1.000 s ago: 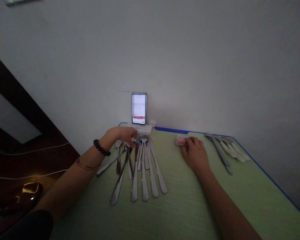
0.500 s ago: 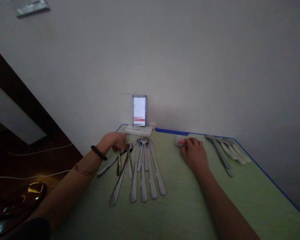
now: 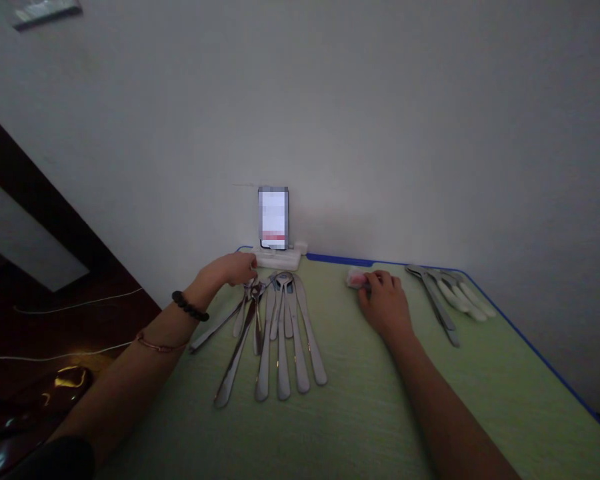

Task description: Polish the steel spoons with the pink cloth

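Observation:
My left hand (image 3: 234,268) is over the far end of a spread of metal cutlery (image 3: 283,363), fingers curled; whether anything is between them is hidden. Just below its fingertips lies a short spoon (image 3: 257,313), handle towards me, among other short pieces. Several long silver handles fan out towards me, with a spoon bowl (image 3: 284,280) on top at their far end. My right hand (image 3: 384,297) rests on the table, fingers closed on a small pink-and-white packet (image 3: 356,278), blurry in outline.
A lit phone (image 3: 274,219) stands upright on a white base (image 3: 277,259) against the wall. On the right lie long metal utensils (image 3: 437,310) and several white-handled pieces (image 3: 463,297). The green table (image 3: 360,413) has a blue edge. White cables (image 3: 75,307) trail at the left.
My left hand has moved slightly up, away from the short handle beneath it. Short pieces under it lie differently, a darker handle now further right. My right hand keeps its hold; the view shifted slightly.

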The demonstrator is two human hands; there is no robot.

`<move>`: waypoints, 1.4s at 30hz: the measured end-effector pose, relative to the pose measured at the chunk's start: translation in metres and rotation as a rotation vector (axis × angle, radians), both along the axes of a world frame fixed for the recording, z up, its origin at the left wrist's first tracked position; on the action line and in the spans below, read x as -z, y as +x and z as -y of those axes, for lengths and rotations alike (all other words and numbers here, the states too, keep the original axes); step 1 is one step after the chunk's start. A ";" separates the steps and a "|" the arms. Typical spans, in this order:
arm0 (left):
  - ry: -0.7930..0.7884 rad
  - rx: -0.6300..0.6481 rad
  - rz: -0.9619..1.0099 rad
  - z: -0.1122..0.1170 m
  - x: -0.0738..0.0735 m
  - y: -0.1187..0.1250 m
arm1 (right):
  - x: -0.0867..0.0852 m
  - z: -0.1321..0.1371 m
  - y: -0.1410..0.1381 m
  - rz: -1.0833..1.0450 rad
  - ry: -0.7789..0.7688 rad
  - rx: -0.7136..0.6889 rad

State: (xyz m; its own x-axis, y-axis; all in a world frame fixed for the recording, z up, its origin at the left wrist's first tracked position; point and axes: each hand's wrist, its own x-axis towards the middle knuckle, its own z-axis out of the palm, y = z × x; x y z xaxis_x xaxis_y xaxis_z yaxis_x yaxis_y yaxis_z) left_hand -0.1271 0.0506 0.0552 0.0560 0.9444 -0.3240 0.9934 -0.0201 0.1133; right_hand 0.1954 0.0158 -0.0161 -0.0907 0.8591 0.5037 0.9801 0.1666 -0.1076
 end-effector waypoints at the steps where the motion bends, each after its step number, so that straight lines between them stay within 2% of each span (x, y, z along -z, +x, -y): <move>1: 0.019 0.016 -0.037 -0.001 -0.001 0.001 | 0.000 0.000 0.000 0.000 -0.001 -0.003; 5: 0.081 0.090 -0.134 -0.002 -0.002 0.007 | 0.001 -0.001 0.001 -0.013 -0.001 -0.004; 9: 0.166 0.246 -0.075 0.004 0.002 0.024 | 0.001 -0.001 0.001 -0.023 0.001 -0.010; 12: 0.096 0.341 -0.086 0.010 0.008 0.040 | 0.002 -0.001 0.001 -0.032 -0.001 -0.010; 16: 0.117 0.288 -0.105 0.014 0.015 0.055 | 0.004 -0.002 0.001 -0.038 0.006 -0.013; 24: 0.106 0.269 -0.061 0.012 0.026 0.059 | 0.005 -0.002 0.002 -0.044 0.008 -0.008; 34: 0.125 0.211 -0.009 0.014 0.012 0.058 | 0.004 -0.003 0.002 -0.031 0.002 0.005; 38: 0.022 0.199 0.145 0.022 0.001 0.055 | 0.006 -0.005 0.002 -0.030 0.000 0.009; 42: 0.028 0.327 0.524 0.023 0.000 0.071 | 0.007 -0.005 0.002 -0.034 0.016 0.001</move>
State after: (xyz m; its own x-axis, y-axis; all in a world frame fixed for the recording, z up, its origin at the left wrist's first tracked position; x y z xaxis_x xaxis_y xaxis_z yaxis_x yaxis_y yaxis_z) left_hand -0.0561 0.0281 0.0552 0.4889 0.8593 -0.1507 0.7478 -0.3238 0.5795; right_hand 0.1975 0.0210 -0.0229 -0.0724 0.8510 0.5202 0.9761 0.1675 -0.1382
